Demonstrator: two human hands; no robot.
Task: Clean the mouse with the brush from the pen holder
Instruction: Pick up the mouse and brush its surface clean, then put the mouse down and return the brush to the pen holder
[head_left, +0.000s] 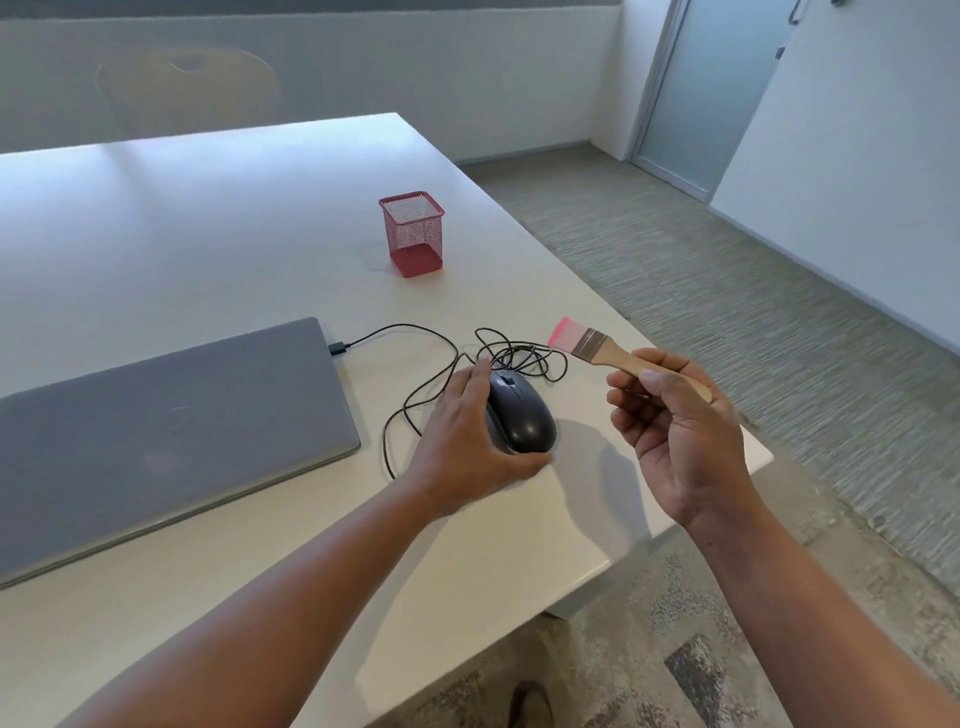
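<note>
No words or numbers to read anywhere. Only a faint round mark on the lid of the laptop (171, 421), too blurry to make out.

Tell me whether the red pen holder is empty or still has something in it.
Empty. The pen holder stands upright on the table with only bare mesh visible inside; the brush is out, held in the right hand.

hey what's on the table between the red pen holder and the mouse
In the head view, only the mouse's tangled black cable lies between the pen holder and the mouse; otherwise bare white table.
</note>
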